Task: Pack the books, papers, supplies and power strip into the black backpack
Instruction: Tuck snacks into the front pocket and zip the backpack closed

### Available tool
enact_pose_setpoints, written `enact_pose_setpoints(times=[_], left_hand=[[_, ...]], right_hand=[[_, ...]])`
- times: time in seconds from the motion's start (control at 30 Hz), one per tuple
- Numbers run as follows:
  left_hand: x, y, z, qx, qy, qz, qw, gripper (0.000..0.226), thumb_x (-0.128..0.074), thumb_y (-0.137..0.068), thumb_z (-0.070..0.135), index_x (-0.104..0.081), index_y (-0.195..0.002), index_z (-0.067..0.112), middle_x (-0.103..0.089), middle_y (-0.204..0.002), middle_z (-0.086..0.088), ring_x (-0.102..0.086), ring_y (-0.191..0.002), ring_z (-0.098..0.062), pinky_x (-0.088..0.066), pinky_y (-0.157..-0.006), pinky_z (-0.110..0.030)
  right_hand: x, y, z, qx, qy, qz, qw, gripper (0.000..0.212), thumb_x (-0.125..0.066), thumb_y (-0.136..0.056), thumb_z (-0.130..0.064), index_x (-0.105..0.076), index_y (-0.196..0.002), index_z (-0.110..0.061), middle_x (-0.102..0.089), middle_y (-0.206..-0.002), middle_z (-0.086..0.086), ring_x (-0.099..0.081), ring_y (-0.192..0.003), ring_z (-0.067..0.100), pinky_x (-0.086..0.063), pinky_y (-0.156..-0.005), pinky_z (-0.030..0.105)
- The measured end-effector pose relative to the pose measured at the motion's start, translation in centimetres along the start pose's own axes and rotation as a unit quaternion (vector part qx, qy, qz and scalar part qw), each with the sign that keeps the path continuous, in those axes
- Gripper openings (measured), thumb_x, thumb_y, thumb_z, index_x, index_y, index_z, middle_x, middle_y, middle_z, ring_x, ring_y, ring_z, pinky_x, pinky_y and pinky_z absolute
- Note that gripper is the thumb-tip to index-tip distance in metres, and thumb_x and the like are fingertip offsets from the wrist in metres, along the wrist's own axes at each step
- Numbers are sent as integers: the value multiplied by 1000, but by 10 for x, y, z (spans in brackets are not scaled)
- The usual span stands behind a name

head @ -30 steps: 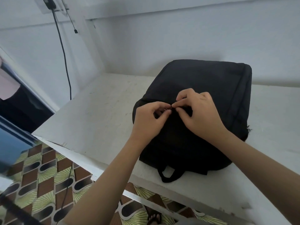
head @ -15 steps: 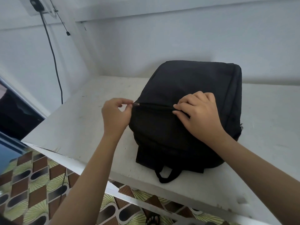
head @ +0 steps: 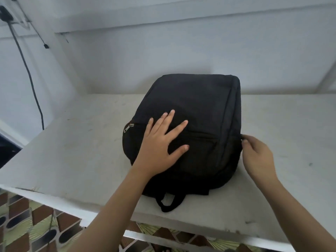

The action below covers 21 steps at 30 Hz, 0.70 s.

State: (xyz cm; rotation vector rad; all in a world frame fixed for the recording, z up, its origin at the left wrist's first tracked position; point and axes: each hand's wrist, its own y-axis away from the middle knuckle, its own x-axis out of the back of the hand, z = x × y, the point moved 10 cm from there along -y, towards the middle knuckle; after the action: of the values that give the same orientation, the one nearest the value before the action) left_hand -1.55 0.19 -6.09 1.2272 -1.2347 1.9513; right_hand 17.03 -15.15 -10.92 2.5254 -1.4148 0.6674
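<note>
The black backpack (head: 196, 106) lies flat on the white table (head: 76, 151), its carry loop (head: 169, 202) toward me. My left hand (head: 161, 142) presses flat on its front panel with fingers spread. A silver zipper pull (head: 128, 127) hangs at the left end of the front pocket zip, which looks closed. My right hand (head: 256, 157) is at the bag's right side, its fingertips pinching a small dark zipper pull there. No books, papers, supplies or power strip are visible.
A black cable (head: 27, 70) runs down the left wall from a wall socket (head: 5, 14). The white wall stands close behind the bag. The table's front edge is near me, with patterned floor tiles (head: 27, 230) below.
My left hand let go of the front pocket zipper pull and now lies flat on the bag. My right hand moved from the bag's top to its right side.
</note>
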Motion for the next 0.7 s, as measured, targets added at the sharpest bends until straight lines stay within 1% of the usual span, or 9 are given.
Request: enact_pose_setpoints(times=[0.07,0.2,0.33,0.4,0.43,0.5,0.53,0.63,0.7], left_hand=[[-2,1,-1,1,2,4,1000,59,-36,-89,57,-32,-144,36,-17,-157,-1,-10,-145,-16,1,-117,-39],[-2,3,-1,5,1,17,1000,56,-35,-91,54,-32,-143,36,-20,-156,-1,-13,-144,-16,0,-116,-38],[-4,7,-3,17,11,20,1000,54,-33,-92,52,-32,-143,35,-22,-155,0,-12,-144,-14,1,-116,-37],[-4,10,-2,20,16,24,999,53,-33,-92,50,-33,-143,34,-23,-155,1,-12,-143,-14,0,-116,-37],[-3,11,-1,21,20,28,999,53,-34,-92,49,-34,-143,33,-24,-154,0,-13,-143,-14,-1,-116,-37],[-1,16,1,31,38,43,998,53,-38,-92,47,-37,-142,30,-29,-153,1,-16,-143,-14,-5,-116,-37],[1,20,2,38,53,55,996,53,-41,-91,44,-40,-141,27,-33,-151,1,-19,-142,-13,-7,-117,-36],[13,39,16,39,108,130,985,42,-51,-90,28,-52,-130,15,-51,-137,-2,-38,-133,-15,-26,-113,-35],[20,59,33,11,126,194,973,27,-56,-86,15,-59,-112,14,-60,-117,-3,-51,-115,-15,-40,-100,-34]], right_hand=[[4,0,6,7,39,6,999,29,-44,-97,-18,-67,-94,0,-69,-91,14,-61,-89,28,-37,-65,32],[16,3,0,60,122,2,991,33,-48,-96,-28,-66,-75,-8,-65,-71,5,-56,-65,18,-37,-54,23],[14,17,-13,182,313,-4,932,34,-54,-93,-18,-60,-62,-6,-57,-54,7,-49,-50,30,-23,-44,25],[7,32,-21,236,336,-33,911,36,-63,-86,-11,-51,-52,-9,-49,-45,4,-44,-41,27,-17,-42,22],[0,42,-25,253,335,-63,905,41,-64,-84,-10,-43,-49,-16,-42,-42,-1,-38,-38,20,-15,-41,20],[-15,65,-34,288,322,-119,894,53,-62,-84,-14,-24,-52,-32,-27,-43,-12,-27,-38,4,-12,-44,14],[-22,78,-38,304,316,-141,888,54,-60,-85,-17,-19,-55,-34,-23,-44,-13,-26,-39,1,-12,-44,13],[-41,108,-43,340,298,-202,869,33,-44,-88,-31,-33,-57,-32,-29,-49,-15,-33,-41,3,-22,-44,11],[-51,118,-39,335,278,-250,865,33,-31,-90,-40,-44,-61,-28,-37,-53,-15,-40,-47,5,-32,-47,15]])
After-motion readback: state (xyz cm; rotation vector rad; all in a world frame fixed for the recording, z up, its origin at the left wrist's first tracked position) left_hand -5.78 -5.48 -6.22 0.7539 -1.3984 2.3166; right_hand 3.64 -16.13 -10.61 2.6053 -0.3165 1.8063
